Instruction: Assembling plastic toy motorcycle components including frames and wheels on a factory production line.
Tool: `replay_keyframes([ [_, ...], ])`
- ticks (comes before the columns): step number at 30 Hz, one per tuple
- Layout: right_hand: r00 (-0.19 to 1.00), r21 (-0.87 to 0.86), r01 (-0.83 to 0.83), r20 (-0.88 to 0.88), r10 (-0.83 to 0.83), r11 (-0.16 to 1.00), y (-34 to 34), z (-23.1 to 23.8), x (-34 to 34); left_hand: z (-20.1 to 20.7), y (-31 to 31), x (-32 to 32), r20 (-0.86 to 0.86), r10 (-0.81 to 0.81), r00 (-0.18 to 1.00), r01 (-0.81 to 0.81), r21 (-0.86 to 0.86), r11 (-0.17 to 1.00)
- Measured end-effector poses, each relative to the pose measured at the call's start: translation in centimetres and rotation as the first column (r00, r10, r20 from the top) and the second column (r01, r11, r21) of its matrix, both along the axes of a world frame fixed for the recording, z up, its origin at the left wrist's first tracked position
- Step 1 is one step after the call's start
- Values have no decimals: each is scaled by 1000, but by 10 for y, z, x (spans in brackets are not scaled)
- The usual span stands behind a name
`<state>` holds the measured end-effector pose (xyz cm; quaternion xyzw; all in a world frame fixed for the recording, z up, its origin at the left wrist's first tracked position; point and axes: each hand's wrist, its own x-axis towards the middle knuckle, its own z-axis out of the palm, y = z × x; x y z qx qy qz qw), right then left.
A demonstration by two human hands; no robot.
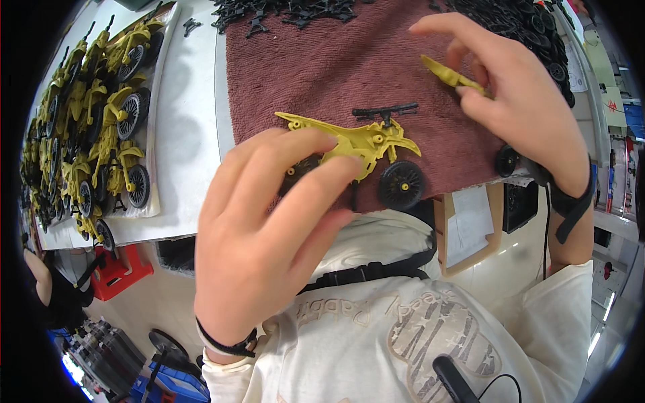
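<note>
A yellow toy motorcycle (376,139) lies on its side on a brown-red cloth (302,74), its black handlebar and front wheel (402,185) in plain sight. My left hand (259,208) grips its body from the left, and the fingers cover much of the rear part. Farther right, above the cloth, my right hand (527,97) pinches a small curved yellow plastic part (440,70) between thumb and curled fingers, with the forefinger stretched out. That part is apart from the motorcycle.
Several yellow toy motorcycles (127,117) stand crowded on the white table at left. Small black parts (289,12) lie along the cloth's far edge, and black wheels (537,27) pile up at far right. One wheel (506,161) sits by my right wrist. A red stool (124,272) stands below.
</note>
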<state>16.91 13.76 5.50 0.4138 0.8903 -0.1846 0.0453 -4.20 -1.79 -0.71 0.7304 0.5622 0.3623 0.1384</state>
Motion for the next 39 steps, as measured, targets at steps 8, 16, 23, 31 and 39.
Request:
replay_keyframes([
  [8,735,-55,134,-664,-136,989,-23,19,35,-6,2,10,-134,-21,991,27,39,999],
  [16,504,-607,33,-676,-538,794,-58,-24,0,14,18,-6,40,-40,998,35,120,992],
  [23,529,-498,-106,-761,-375,860,-66,-48,-13,11,27,-13,-196,-37,980,46,43,998],
  [31,805,113,-7,-589,73,994,-66,-52,-16,12,24,-18,-163,-70,984,41,-175,984],
  [39,817,252,23,-563,127,968,-71,-62,-16,10,26,-20,-121,-71,990,42,-224,974],
])
